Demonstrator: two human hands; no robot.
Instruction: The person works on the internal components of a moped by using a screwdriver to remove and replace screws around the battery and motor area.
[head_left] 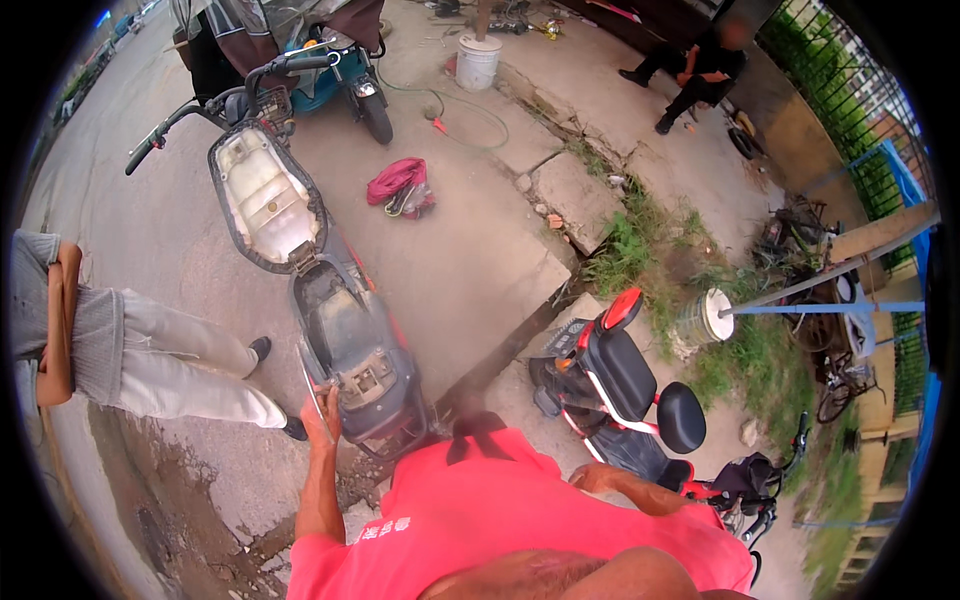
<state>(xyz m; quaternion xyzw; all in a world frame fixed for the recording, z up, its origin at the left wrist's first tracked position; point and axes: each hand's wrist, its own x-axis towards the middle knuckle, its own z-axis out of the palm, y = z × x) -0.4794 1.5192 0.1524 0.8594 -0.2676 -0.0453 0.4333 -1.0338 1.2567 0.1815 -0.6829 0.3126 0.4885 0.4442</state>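
Note:
An electric scooter (350,320) stands before me with its seat (268,205) tipped up, the pale underside showing. Under the seat lies a dusty open compartment (342,312). My left hand (320,415) is closed around a long, thin metallic bar (307,372) at the scooter's left rear side. I cannot make out whether that bar is a loose tool or part of the scooter. My right hand (597,478) hangs beside my red shirt, away from the open scooter. Its fingers are too unclear to read.
A person in pale trousers (190,350) stands at left, arms folded. A red and black scooter (620,380) is parked on the right. Further off are a pink cloth (398,184), a white bucket (478,62), a three-wheeler (320,85) and a seated person (700,75).

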